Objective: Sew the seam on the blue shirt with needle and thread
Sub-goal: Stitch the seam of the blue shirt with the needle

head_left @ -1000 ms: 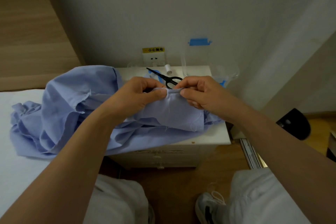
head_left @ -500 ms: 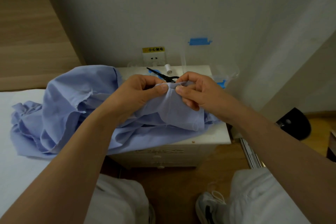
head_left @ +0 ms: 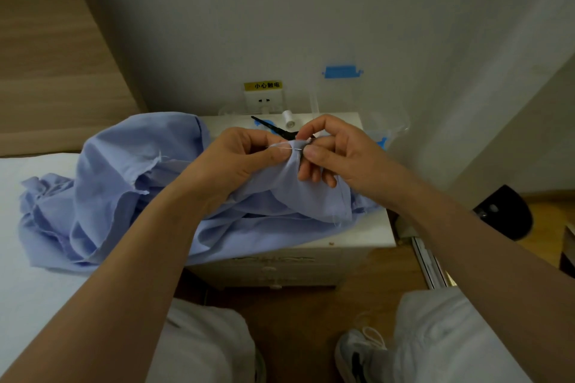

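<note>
My left hand (head_left: 245,158) pinches a raised fold of the blue shirt (head_left: 124,190) between thumb and forefinger, with the other fingers curled in behind it. My right hand (head_left: 339,158) meets that fold from 3 o'clock. Its thumb and forefinger are closed on the needle (head_left: 297,150), of which only a short bright sliver shows at the cloth's edge. Its remaining fingers are bent underneath against the fabric. A fine pale thread (head_left: 278,148) runs across the gap from my left fingertips to the needle. The two hands nearly touch, held up above the white worktop (head_left: 370,233).

The shirt lies crumpled. Most of it is heaped at 9 o'clock of my hands, where it spills off the worktop onto the white bed (head_left: 21,258). One hemmed flap hangs below my right hand toward 5 o'clock, over the front of the worktop.

At 12 o'clock, behind my hands, black scissors (head_left: 270,127) lie on the worktop with their handles hidden by my fingers. A small white spool (head_left: 288,119) sits just beside them, nearer the wall. Above these, a wall socket (head_left: 264,100) carries a yellow label (head_left: 264,85), and a strip of blue tape (head_left: 340,71) sticks to the wall at 1 o'clock. At 6 o'clock my knees in pale trousers (head_left: 211,348) and one shoe (head_left: 357,354) show over the wooden floor.
</note>
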A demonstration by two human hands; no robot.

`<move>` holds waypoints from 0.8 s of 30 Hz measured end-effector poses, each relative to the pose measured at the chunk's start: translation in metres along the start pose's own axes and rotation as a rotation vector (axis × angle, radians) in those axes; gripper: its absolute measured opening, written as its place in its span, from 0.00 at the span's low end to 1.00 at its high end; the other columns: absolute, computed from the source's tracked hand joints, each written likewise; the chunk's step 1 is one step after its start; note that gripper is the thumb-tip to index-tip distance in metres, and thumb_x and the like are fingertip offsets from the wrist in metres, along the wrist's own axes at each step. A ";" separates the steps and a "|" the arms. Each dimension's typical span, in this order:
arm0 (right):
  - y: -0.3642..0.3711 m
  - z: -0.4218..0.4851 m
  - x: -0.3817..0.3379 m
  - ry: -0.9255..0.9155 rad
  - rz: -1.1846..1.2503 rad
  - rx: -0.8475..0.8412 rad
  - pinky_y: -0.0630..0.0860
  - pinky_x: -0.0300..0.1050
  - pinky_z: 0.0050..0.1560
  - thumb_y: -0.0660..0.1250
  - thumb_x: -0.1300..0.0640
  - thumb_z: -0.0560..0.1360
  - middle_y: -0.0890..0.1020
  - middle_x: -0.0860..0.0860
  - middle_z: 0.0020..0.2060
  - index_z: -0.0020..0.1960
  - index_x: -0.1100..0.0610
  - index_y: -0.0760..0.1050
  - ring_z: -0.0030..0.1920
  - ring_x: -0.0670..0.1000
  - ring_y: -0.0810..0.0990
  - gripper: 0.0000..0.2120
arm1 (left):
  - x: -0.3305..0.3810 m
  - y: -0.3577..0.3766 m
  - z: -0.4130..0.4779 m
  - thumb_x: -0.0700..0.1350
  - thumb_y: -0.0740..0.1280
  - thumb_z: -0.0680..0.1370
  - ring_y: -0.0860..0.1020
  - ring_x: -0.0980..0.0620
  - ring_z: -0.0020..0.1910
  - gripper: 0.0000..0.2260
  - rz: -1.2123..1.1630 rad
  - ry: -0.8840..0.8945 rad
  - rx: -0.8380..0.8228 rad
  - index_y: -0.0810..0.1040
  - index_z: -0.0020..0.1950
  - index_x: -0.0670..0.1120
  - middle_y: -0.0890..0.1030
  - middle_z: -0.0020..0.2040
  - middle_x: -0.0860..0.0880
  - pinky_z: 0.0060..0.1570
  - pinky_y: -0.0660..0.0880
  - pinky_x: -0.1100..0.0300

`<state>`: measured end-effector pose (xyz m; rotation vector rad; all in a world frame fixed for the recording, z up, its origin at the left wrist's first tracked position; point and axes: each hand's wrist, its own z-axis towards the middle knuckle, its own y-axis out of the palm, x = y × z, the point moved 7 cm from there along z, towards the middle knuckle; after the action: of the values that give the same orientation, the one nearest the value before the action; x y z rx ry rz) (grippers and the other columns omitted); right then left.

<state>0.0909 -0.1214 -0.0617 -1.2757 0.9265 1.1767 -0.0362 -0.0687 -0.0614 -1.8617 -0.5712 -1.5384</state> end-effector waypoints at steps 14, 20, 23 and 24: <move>-0.004 -0.004 -0.027 -0.393 -0.470 0.249 0.73 0.36 0.47 0.71 0.59 0.74 0.80 0.50 0.42 0.47 0.59 0.80 0.44 0.46 0.77 0.03 | -0.004 0.001 0.004 0.51 0.68 0.72 0.80 0.53 0.41 0.11 0.055 -0.056 0.081 0.83 0.42 0.44 0.83 0.40 0.46 0.43 0.77 0.59; 0.002 -0.006 -0.031 -0.535 -0.595 0.299 0.74 0.49 0.49 0.71 0.56 0.74 0.78 0.54 0.42 0.44 0.59 0.81 0.46 0.50 0.76 0.06 | -0.003 0.003 0.002 0.50 0.66 0.77 0.78 0.39 0.40 0.14 0.144 -0.071 0.092 0.82 0.46 0.39 0.81 0.42 0.36 0.43 0.74 0.50; 0.015 -0.009 -0.039 -0.620 -0.594 0.257 0.72 0.45 0.52 0.69 0.56 0.74 0.80 0.54 0.42 0.43 0.61 0.81 0.47 0.49 0.75 0.07 | 0.002 0.004 0.001 0.45 0.63 0.80 0.74 0.57 0.28 0.12 0.218 -0.030 0.124 0.80 0.39 0.43 0.78 0.30 0.45 0.31 0.70 0.66; 0.020 -0.010 -0.040 -0.622 -0.551 0.210 0.71 0.43 0.53 0.69 0.57 0.74 0.80 0.53 0.42 0.43 0.61 0.80 0.46 0.48 0.76 0.07 | 0.002 0.002 0.001 0.43 0.62 0.81 0.75 0.56 0.30 0.13 0.230 -0.021 0.153 0.80 0.39 0.43 0.79 0.31 0.45 0.32 0.71 0.66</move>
<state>0.0646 -0.1376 -0.0281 -0.8320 0.2058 0.9145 -0.0335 -0.0692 -0.0600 -1.7618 -0.4533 -1.2908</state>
